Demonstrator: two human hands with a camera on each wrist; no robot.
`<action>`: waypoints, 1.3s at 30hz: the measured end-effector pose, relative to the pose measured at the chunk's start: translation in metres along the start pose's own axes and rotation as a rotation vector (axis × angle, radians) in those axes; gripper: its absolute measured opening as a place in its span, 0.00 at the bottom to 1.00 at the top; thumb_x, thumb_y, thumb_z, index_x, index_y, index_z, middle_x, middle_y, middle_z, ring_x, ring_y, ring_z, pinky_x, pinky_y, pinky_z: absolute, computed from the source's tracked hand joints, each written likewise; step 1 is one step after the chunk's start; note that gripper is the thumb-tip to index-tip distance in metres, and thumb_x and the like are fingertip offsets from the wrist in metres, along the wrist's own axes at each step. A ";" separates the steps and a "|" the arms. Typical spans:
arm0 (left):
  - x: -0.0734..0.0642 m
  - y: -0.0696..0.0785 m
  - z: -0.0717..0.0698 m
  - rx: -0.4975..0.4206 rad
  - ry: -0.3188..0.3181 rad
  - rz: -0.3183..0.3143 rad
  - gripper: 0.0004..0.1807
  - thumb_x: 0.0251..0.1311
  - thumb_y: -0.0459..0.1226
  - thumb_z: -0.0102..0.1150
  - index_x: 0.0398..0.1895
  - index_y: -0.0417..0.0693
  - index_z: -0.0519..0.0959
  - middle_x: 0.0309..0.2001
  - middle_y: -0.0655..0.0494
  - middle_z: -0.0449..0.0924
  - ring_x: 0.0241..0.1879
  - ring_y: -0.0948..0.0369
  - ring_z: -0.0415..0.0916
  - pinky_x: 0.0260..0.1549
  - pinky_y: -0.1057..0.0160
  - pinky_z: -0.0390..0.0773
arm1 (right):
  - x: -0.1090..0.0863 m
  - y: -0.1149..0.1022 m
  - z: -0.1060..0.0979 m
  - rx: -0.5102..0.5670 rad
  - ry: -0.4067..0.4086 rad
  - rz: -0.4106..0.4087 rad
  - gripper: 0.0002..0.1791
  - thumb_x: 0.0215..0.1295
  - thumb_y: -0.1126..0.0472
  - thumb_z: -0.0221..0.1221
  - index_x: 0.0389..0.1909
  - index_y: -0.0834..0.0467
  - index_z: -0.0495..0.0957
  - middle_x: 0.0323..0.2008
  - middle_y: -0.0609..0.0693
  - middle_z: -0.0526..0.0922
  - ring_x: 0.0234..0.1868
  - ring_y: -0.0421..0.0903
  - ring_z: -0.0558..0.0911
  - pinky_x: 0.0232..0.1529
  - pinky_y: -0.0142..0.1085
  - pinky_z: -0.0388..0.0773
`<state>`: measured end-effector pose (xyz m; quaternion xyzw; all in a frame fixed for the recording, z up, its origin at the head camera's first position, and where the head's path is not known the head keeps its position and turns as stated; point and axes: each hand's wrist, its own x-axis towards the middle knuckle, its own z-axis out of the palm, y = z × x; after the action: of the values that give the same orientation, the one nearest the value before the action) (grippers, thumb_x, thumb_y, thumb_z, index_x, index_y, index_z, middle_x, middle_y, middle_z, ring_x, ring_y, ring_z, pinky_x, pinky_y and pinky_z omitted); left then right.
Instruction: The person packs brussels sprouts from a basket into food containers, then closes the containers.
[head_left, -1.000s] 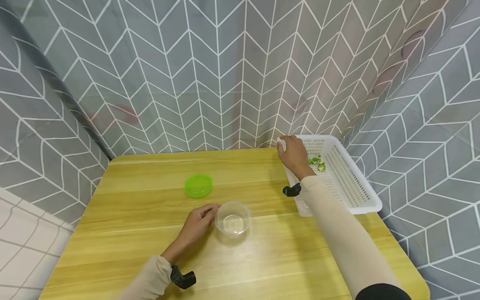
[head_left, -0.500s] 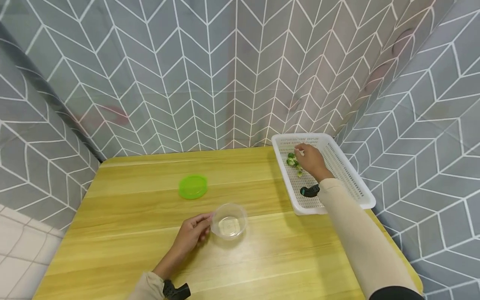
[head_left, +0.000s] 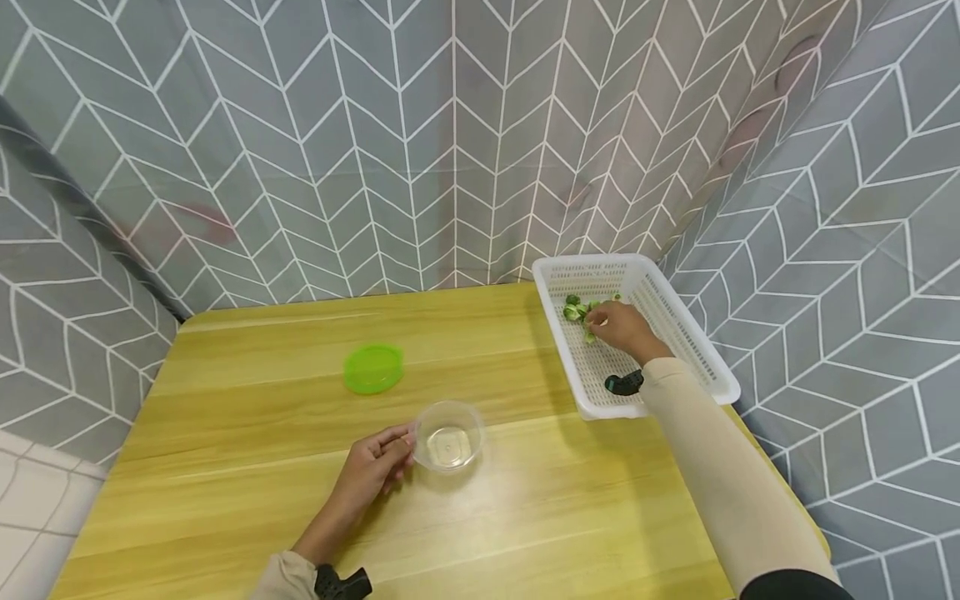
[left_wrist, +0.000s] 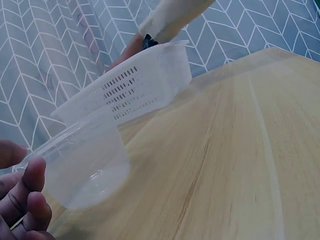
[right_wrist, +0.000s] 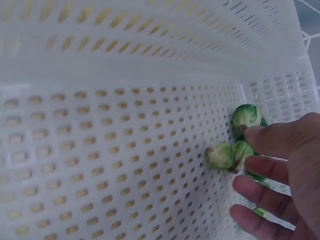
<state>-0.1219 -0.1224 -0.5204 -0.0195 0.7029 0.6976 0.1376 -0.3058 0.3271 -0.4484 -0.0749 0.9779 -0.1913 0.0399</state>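
With thumb and fingers, my left hand [head_left: 369, 471] pinches the rim of a clear round plastic tub [head_left: 448, 437], which stands upright on the table. In the left wrist view, the tub [left_wrist: 90, 165] shows its see-through side, and nothing is visible inside. My right hand [head_left: 624, 327] reaches into a white perforated basket [head_left: 588, 400]. Several small Brussels sprouts [right_wrist: 220, 156] lie there in the right wrist view. Its thumb is at one sprout [right_wrist: 246, 117], and its fingers are spread over others, partly hiding them. Whether the thumb touches that sprout I cannot tell.
A green round lid [head_left: 373, 369] lies flat on the wooden table [head_left: 225, 467], beyond my left hand. The basket stands at the table's back right, near the patterned grey curtain [head_left: 420, 150].
My right hand has moved from the basket's far left rim down to the sprouts inside. The basket has shifted slightly during this. My left hand stays at the tub's rim. The head view has shifted.
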 end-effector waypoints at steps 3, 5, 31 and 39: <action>0.001 0.000 0.000 0.006 -0.010 0.013 0.22 0.69 0.44 0.63 0.61 0.40 0.79 0.29 0.48 0.81 0.20 0.64 0.69 0.15 0.70 0.66 | -0.002 0.002 0.001 0.016 -0.054 0.008 0.16 0.71 0.59 0.61 0.55 0.62 0.83 0.52 0.63 0.84 0.50 0.61 0.82 0.50 0.55 0.78; 0.002 0.000 0.000 0.009 -0.011 0.019 0.23 0.68 0.43 0.63 0.61 0.41 0.79 0.29 0.48 0.82 0.20 0.65 0.69 0.14 0.70 0.65 | -0.003 0.004 0.003 0.046 -0.080 0.011 0.17 0.71 0.60 0.61 0.56 0.63 0.82 0.53 0.63 0.84 0.53 0.62 0.81 0.52 0.56 0.77; 0.004 -0.006 0.004 -0.034 0.045 0.050 0.20 0.66 0.40 0.66 0.56 0.37 0.82 0.26 0.51 0.85 0.17 0.65 0.69 0.11 0.72 0.64 | -0.003 0.011 0.007 0.124 -0.066 0.036 0.17 0.69 0.63 0.62 0.56 0.64 0.82 0.51 0.63 0.83 0.49 0.59 0.82 0.46 0.50 0.80; 0.002 -0.006 0.004 -0.042 0.049 0.058 0.21 0.65 0.42 0.67 0.56 0.38 0.83 0.26 0.50 0.85 0.18 0.65 0.69 0.12 0.72 0.63 | -0.008 0.004 -0.005 0.330 -0.037 0.074 0.19 0.73 0.62 0.60 0.61 0.65 0.78 0.57 0.66 0.80 0.49 0.62 0.85 0.48 0.53 0.81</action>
<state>-0.1218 -0.1183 -0.5263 -0.0189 0.6913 0.7154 0.0997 -0.2986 0.3335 -0.4451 -0.0346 0.9344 -0.3463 0.0765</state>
